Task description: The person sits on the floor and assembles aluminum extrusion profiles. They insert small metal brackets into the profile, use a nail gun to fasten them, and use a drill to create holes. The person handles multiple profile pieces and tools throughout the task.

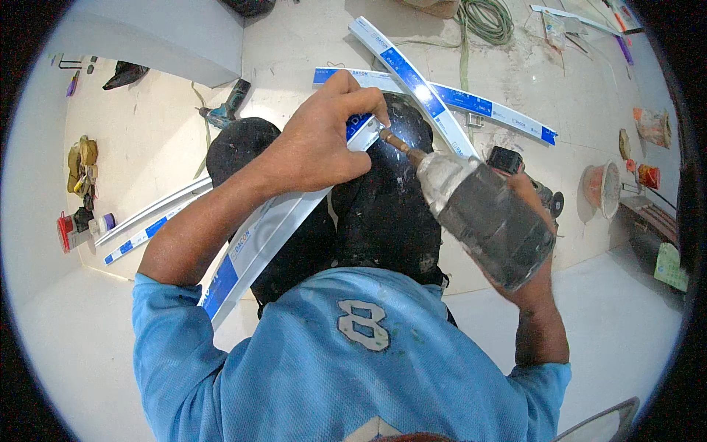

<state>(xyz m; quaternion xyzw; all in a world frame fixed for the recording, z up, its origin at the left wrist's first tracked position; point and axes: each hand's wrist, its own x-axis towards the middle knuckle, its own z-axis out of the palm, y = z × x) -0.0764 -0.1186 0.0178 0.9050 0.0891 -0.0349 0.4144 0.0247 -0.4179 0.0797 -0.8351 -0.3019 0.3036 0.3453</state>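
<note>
My left hand (313,140) is closed round the upper end of a long white profile strip (280,219) with blue-printed film. The strip slants from beside my left upper arm up across my thighs. My right hand (535,202), partly hidden behind the tool, grips a worn grey-and-black power driver (490,217). Its brownish bit (400,144) points left at the strip's end, close by my left fingertips. Whether the tip touches the strip or a screw there is too small to tell.
Two similar strips lie crossed on the floor ahead, one slanting (412,81), one lengthwise (508,116). Another cordless drill (224,107) rests beyond my left knee. More strips (143,237) lie at the left. A coiled hose or cable (487,20) is at the back, a bucket (602,188) at the right.
</note>
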